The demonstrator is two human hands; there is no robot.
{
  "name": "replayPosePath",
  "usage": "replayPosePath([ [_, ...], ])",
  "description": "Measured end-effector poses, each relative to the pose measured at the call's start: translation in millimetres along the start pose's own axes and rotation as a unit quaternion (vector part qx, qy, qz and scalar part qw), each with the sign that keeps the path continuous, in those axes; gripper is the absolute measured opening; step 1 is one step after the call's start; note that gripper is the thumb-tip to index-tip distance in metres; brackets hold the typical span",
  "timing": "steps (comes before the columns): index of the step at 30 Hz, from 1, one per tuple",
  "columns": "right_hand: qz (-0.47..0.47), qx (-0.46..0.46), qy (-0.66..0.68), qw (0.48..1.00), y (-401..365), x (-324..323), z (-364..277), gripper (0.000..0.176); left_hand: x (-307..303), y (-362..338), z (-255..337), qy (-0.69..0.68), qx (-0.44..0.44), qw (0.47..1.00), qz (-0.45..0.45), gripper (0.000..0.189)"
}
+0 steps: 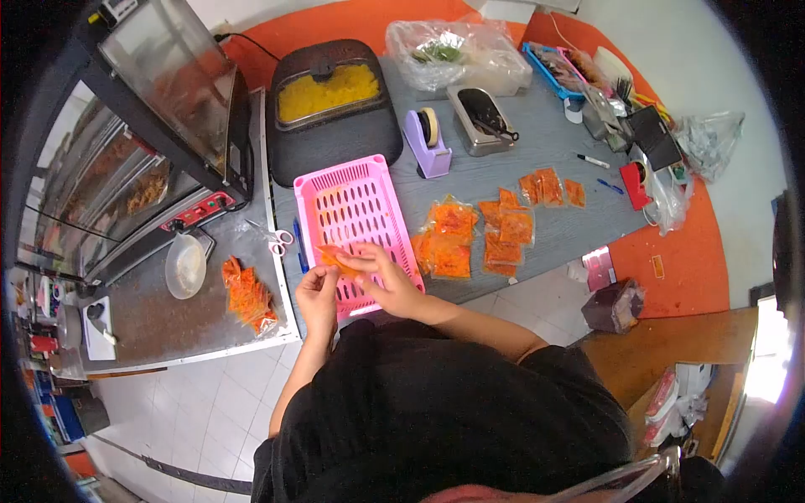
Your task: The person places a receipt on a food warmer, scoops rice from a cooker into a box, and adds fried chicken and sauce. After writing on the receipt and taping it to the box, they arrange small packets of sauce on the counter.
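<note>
Over the near part of a pink plastic basket [310, 210], both hands meet at a small orange-filled plastic sachet [339, 261]. My left hand [318, 295] pinches its near edge between thumb and fingertips. My right hand [388, 281] has its fingers stretched along the sachet, gripping it from the right with the thumb apart; part of the sachet is hidden behind these fingers. To the right of the basket, several flat orange sachets [453, 237] lie in groups on the grey table. A heap of similar orange sachets [248, 295] rests on the left counter.
Scissors [278, 241] and a blue pen [299, 245] lie left of the basket. Behind stand an electric pan [293, 151] with yellow food, a purple tape dispenser [429, 151] and a steel container [488, 144]. A glass display warmer [159, 176] and a round plastic tub [185, 267] occupy the left.
</note>
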State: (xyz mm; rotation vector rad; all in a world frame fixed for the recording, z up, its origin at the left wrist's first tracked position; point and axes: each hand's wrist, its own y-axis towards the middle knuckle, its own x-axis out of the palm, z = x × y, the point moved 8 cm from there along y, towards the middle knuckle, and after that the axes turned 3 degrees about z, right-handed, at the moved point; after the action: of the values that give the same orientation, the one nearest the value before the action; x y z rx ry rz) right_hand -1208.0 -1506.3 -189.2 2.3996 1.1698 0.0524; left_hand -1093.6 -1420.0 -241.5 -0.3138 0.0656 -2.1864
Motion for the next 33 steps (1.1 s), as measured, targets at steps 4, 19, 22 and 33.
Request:
replayPosePath([
  [4, 0.032, 0.061, 0.13, 0.989, 6.3, -8.0, 13.5, 0.049, 8.1, -2.5, 24.0, 0.167, 0.154, 0.973, -0.033, 0.007],
  [19, 0.176, 0.139, 0.077, 0.971, 14.9, -74.3, 71.6, 0.015, 11.3, -7.9, 51.3, 0.231, 0.25, 0.937, -0.077, 0.007],
  [22, 0.144, 0.245, 0.213, 0.935, 16.5, -77.9, 78.8, 0.014, -8.0, 3.9, 37.2, 0.135, 0.142, 0.98, -0.042, 0.01],
  [33, -0.026, 0.054, -0.103, 0.993, 25.8, -77.9, -6.2, 0.011, 19.6, -14.9, 66.2, 0.349, 0.274, 0.894, -0.056, 0.046],
])
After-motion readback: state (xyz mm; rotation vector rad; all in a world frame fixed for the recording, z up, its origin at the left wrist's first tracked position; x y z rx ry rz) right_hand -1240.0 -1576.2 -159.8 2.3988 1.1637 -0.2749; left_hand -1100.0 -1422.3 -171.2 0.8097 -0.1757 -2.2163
